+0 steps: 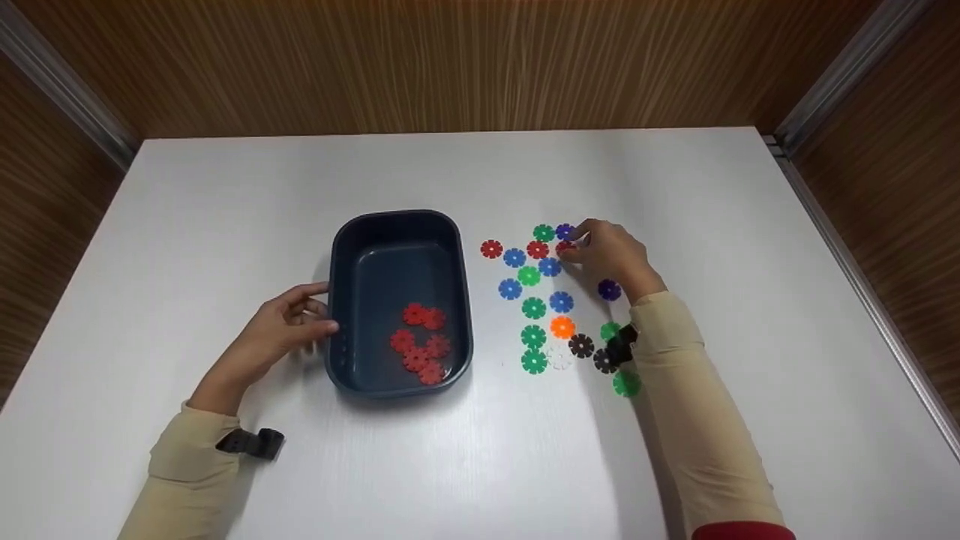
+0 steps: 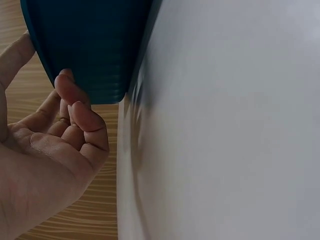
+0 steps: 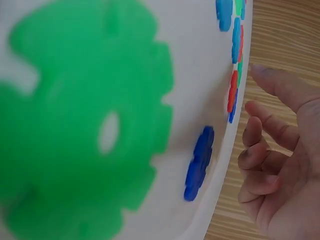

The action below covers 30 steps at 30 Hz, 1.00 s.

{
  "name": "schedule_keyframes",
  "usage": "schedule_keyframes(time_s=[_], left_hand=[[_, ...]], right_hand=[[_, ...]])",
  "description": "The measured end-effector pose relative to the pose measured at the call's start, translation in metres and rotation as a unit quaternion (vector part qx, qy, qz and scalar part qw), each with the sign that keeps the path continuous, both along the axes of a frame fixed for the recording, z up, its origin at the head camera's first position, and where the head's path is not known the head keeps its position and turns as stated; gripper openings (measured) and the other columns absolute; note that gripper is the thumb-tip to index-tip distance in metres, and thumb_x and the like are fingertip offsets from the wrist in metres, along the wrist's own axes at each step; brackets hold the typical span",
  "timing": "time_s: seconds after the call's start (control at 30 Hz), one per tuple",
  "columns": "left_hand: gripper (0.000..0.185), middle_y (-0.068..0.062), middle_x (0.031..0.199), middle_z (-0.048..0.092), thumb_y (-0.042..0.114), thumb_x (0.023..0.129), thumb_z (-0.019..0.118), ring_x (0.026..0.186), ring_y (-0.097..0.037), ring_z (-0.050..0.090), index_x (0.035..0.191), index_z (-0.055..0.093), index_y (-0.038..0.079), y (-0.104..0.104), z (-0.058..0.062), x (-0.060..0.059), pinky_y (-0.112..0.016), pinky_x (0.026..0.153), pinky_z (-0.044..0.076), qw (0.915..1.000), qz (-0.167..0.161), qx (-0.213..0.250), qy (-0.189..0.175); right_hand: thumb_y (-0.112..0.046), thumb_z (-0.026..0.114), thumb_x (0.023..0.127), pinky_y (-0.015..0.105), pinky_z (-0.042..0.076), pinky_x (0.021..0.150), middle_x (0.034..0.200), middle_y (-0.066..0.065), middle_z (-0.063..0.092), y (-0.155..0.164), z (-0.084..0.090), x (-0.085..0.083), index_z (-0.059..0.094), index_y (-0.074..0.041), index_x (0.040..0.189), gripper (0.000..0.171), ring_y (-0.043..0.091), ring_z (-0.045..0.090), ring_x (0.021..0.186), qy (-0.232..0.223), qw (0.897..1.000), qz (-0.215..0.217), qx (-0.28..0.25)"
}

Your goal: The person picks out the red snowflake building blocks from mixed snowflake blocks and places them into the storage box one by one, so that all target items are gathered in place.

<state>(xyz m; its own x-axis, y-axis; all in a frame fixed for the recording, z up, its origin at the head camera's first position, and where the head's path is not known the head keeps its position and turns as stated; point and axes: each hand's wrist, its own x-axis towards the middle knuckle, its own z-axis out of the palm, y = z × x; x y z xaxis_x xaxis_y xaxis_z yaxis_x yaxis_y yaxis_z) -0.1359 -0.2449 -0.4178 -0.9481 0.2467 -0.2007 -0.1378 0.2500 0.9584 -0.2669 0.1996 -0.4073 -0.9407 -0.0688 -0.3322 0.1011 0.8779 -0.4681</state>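
A dark blue plastic basin [image 1: 397, 277] lies left of the middle, several red notched discs [image 1: 415, 358] inside it. My left hand [image 1: 281, 326] holds the basin's left side, thumb over the rim and other fingers bent near the outer wall; in the left wrist view the fingers [image 2: 80, 107] meet its wall. My right hand [image 1: 611, 251] reaches over the far end of a spread of discs, thumb and forefinger parted around a red disc [image 1: 564, 247], which they partly hide. In the right wrist view that hand [image 3: 280, 155] shows no disc between its fingers.
Between basin and right arm lie green [image 1: 534, 307], blue [image 1: 561, 302], orange [image 1: 562, 327], black [image 1: 580, 346] and clear [image 1: 559, 357] discs. Two more red discs [image 1: 491, 249] lie among them. Wood-grain panels [image 1: 450, 67] border the white table [image 1: 247, 187].
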Motion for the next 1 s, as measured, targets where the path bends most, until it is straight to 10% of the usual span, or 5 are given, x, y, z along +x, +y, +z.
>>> schedule_keyframes(time_s=[1.0], left_hand=[[0.064,0.005,0.094,0.055,0.007,0.087,0.069,0.072,-0.003,0.055,0.143,0.038,-0.001,-0.001,-0.002,0.0,-0.023,0.062,0.047,1.0,0.0,-0.005,0.007]], right_hand=[[-0.019,0.066,0.086,0.049,0.049,0.095,0.111,0.014,0.065,-0.001,-0.003,0.004,0.062,-0.005,0.12,0.037,0.032,0.058,0.096,0.022,0.997,0.051,0.061]])
